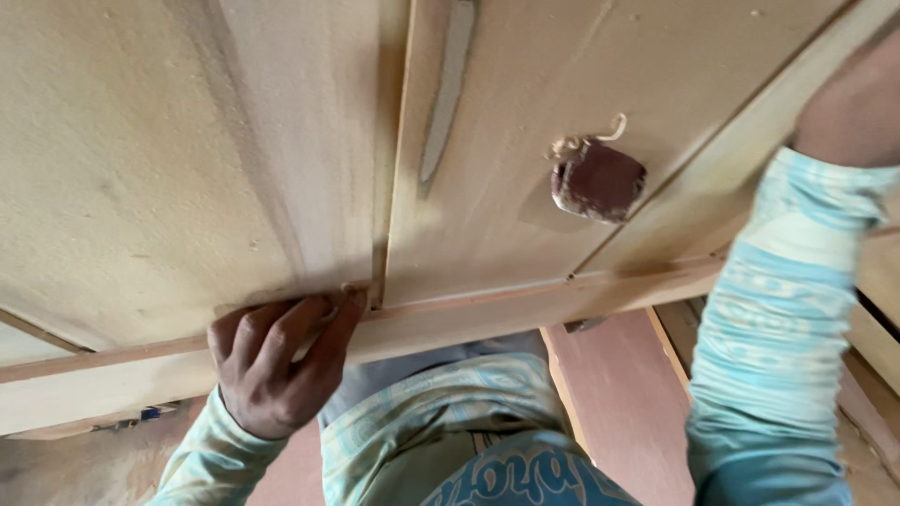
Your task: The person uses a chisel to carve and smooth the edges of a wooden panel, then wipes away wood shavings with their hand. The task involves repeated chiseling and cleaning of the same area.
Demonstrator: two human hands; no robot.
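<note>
Nearest the camera is the person's own pale blue patterned shirt [469, 440], its printed front cut off by the lower edge of the view. Just above it, the left hand [281, 361] is curled narrow, fingers bent and pressed against the near edge rail [487, 314] of a light wooden door panel [187, 169] — fingertips touching the spot where a vertical groove meets that rail; whether it pinches anything small cannot be told. The right sleeve [778, 328] rises along the right side, and the right hand [858, 103] is mostly out of view at the top corner (its grip cannot be told). Farther up the panel, well apart from the left hand, lies a folded piece of reddish-brown sandpaper [598, 180] — beside it, a small curl of pale shaving [614, 126].
</note>
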